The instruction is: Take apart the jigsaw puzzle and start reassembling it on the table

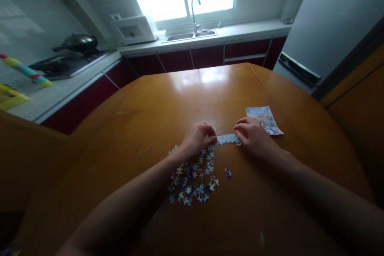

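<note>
A short strip of joined jigsaw pieces (227,139), pale blue with lettering, lies flat on the table between my hands. My left hand (198,138) is closed, its fingertips pinching at the strip's left end. At the other end, my right hand (252,135) has its bent fingers and thumb against the strip; its exact grip is partly hidden. Many loose jigsaw pieces (189,189) are heaped below my left hand, partly covered by my forearm. A dark piece (228,173) lies apart from the heap. Beyond my right hand is a printed picture sheet (270,122), partly covered by it.
The wooden table (168,108) has a rounded outline. Behind it run a counter with a sink (180,37) and faucet (194,12), a white microwave (135,30), and a wok (79,43) on the stove. A refrigerator (333,20) stands at right.
</note>
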The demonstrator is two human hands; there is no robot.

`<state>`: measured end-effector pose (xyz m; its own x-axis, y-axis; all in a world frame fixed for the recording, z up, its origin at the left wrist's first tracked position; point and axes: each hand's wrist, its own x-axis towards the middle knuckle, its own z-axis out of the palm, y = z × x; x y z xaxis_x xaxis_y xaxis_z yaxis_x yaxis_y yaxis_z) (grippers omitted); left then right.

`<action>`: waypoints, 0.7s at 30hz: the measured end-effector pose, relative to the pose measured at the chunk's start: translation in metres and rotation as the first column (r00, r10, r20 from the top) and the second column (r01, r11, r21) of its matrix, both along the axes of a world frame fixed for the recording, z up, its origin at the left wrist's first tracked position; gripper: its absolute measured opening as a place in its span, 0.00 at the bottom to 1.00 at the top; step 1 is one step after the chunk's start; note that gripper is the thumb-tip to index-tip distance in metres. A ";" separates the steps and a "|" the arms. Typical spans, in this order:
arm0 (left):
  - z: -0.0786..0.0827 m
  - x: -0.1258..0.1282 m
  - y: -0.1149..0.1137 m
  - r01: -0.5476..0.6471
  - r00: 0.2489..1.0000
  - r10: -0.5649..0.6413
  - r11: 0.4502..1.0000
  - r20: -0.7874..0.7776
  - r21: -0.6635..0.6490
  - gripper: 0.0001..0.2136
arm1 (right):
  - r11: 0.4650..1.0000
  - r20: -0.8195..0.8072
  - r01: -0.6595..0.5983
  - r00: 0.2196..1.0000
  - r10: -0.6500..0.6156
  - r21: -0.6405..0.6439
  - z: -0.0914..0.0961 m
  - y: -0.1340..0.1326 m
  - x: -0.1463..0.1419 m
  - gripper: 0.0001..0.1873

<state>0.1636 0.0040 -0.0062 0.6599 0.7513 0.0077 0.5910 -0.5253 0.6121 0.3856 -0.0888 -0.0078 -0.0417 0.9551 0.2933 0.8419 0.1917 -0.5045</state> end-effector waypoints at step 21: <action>0.000 -0.001 0.002 0.012 1.000 -0.012 1.000 0.012 -0.021 0.06 | 0.987 0.069 -0.159 0.985 0.159 -0.003 -0.002 -0.012 -0.021 0.13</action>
